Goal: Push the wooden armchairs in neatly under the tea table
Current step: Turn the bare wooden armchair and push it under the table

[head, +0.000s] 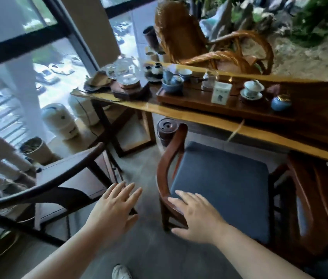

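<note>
A reddish wooden armchair (171, 150) with a dark blue seat cushion (225, 184) stands in front of the long tea table (179, 112), its front near the table's edge. My right hand (197, 216) lies flat and open over the chair's curved arm rail at its near left corner. A darker wooden armchair (44, 190) stands to the left, turned away from the table. My left hand (114, 210) hovers open, fingers spread, over the floor between the two chairs, close to the dark chair's corner. Part of a third reddish chair (320, 198) shows at the right.
The table carries a tea tray (199, 99), cups, a glass kettle (127, 73) and a blue jar (280, 102). A rattan chair (189, 37) stands behind it. A dark round bin (167, 129) sits under the table. White jars (60, 121) and a window are at the left.
</note>
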`<state>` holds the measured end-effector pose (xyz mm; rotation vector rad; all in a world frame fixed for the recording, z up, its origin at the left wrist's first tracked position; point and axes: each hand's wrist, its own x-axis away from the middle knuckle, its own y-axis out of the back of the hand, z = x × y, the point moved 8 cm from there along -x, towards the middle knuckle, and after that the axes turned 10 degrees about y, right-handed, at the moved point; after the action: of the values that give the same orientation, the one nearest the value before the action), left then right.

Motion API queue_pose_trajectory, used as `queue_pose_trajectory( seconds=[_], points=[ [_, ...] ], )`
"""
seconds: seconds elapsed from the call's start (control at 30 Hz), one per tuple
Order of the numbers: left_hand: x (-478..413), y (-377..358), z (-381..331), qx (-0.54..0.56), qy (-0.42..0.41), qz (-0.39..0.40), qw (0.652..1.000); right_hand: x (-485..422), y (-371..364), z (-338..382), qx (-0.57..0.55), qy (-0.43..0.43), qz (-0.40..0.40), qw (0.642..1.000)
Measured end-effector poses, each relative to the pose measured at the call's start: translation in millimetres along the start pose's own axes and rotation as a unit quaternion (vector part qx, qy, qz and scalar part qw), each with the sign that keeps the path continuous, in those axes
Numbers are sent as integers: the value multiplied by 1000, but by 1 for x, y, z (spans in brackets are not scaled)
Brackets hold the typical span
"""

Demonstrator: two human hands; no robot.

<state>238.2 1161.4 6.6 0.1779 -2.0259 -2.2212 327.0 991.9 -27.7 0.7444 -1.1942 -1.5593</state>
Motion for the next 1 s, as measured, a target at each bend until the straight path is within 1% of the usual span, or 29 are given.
queue_pose_trajectory(
  seconds=[0.07, 0.17, 0.27, 0.33, 0.37, 0.47, 0.5, 0.6, 0.8, 0.9, 1.0],
  points=[
    [9, 1, 58, 8, 50, 3, 999, -42, 2, 24, 5, 23, 4, 1000],
    [19, 3, 129, 17, 101, -1, 995, -90, -4, 53, -10, 41, 30, 999],
    [32, 2, 196, 37, 151, -2, 988, -132, -16, 83, -6, 51, 38, 998],
    [42, -6, 245, 40, 181, 5, 983, -171, -29, 104, -27, 38, 55, 997],
    [45, -11, 264, 40, 191, 8, 981, -187, -31, 112, -30, 40, 40, 998],
    [55, -24, 309, 40, 217, 22, 975, -228, -36, 138, -31, 60, 41, 997],
    [60, -30, 324, 42, 226, 30, 973, -240, -40, 145, -37, 66, 68, 995],
    [69, -47, 359, 39, 251, 60, 965, -278, -37, 163, -22, 96, 85, 992],
    [78, -83, 393, 29, 291, 121, 949, -350, -33, 168, 3, 148, 68, 987],
    [75, -95, 399, 28, 308, 131, 942, -388, -40, 174, 22, 183, 113, 976],
    [72, -111, 396, 38, 318, 178, 930, -417, -57, 181, 52, 218, 185, 957]
  ],
)
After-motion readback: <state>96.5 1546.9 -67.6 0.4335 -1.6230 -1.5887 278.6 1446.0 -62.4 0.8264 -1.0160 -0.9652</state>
